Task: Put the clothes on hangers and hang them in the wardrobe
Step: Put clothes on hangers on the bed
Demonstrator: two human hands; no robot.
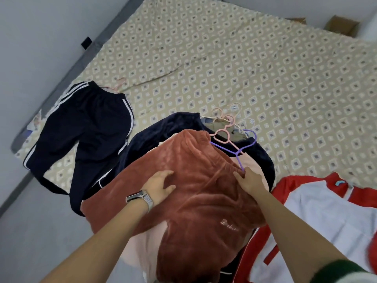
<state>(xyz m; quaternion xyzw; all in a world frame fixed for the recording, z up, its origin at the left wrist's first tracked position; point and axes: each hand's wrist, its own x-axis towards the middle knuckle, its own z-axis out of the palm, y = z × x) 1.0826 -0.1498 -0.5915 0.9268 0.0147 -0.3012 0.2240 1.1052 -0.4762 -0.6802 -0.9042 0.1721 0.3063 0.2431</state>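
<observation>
A rust-brown fleece garment lies spread on the bed on top of a pile of clothes. My left hand presses flat on its left side, fingers spread. At the garment's right edge, my right hand pinches the lower end of a purple hanger. Pink hangers lie tangled just beyond it, over a khaki garment. A dark navy velvet garment sticks out from under the brown one.
Black track pants with white stripes lie at the left of the bed. A red and white top lies at the right. The patterned bedsheet stretches beyond. A cardboard box stands past the bed's far edge.
</observation>
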